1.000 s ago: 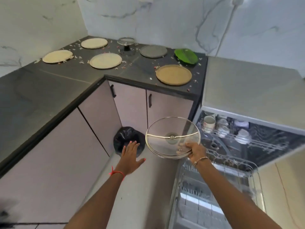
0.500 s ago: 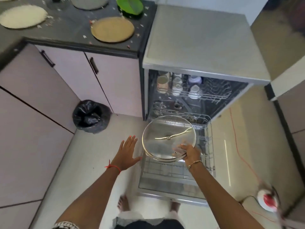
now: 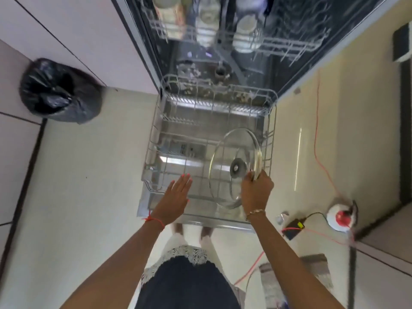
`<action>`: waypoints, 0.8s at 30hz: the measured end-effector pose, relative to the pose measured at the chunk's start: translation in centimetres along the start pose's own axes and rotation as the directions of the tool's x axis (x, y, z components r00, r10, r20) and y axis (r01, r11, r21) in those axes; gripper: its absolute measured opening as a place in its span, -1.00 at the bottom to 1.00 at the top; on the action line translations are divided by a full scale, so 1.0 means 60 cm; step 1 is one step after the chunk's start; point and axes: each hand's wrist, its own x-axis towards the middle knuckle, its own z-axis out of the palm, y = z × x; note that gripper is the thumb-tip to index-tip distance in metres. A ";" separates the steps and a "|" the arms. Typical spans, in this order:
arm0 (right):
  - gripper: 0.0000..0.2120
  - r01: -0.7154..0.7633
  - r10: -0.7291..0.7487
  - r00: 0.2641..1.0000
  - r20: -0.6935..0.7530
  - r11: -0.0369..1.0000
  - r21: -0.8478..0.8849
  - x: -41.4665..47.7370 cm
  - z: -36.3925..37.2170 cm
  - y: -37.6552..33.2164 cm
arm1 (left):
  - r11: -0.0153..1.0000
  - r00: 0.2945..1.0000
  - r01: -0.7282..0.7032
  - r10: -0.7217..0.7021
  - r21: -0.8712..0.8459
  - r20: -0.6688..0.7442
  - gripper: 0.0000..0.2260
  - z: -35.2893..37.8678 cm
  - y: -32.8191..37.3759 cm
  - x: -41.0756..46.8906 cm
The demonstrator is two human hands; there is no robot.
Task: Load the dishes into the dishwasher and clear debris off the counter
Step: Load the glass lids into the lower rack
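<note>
right hand (image 3: 256,192) fingers pinch glass lid (image 3: 231,157) rim, lid tilted over lower rack (image 3: 152,139) | left hand (image 3: 177,197) fingers straight, together

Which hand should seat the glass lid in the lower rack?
Right. The right hand grips the glass lid by its rim, tilted over the right side of the lower rack. The left hand is open, empty, above the rack's front edge.

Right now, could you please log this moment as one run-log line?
right hand: grips glass lid rim, lid tilted over lower rack | left hand: open, over rack front
</note>
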 end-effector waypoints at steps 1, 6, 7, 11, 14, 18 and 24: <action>-0.81 0.025 -0.024 1.000 0.018 0.998 -0.065 0.007 0.013 0.007 | 1.000 1.000 -0.005 0.005 0.000 0.020 -0.49 0.024 -0.001 0.014; -0.73 0.097 -0.085 0.994 0.071 0.977 -0.189 0.034 0.067 0.024 | 1.000 0.981 0.018 -0.020 0.012 0.193 -0.50 0.101 -0.020 0.055; -0.72 0.102 -0.091 0.994 0.059 0.971 -0.215 0.040 0.074 0.028 | 1.000 0.976 0.007 -0.010 0.013 0.218 -0.51 0.109 -0.023 0.064; -0.70 0.107 -0.103 0.994 0.031 0.950 -0.294 0.064 0.098 0.039 | 0.999 0.960 -0.021 0.028 -0.030 0.280 -0.51 0.134 -0.030 0.089; -0.68 0.099 -0.092 0.995 0.038 0.938 -0.331 0.078 0.104 0.043 | 0.994 0.949 0.002 0.031 -0.106 0.315 -0.43 0.136 -0.029 0.097; -0.67 0.071 -0.061 0.997 0.039 0.925 -0.373 0.091 0.121 0.050 | 0.980 0.957 0.037 0.021 -0.197 0.288 -0.40 0.140 -0.031 0.106; -0.68 0.025 -0.006 0.999 0.049 0.915 -0.402 0.098 0.139 0.057 | 0.961 0.961 0.060 0.018 -0.269 0.277 -0.41 0.151 -0.042 0.108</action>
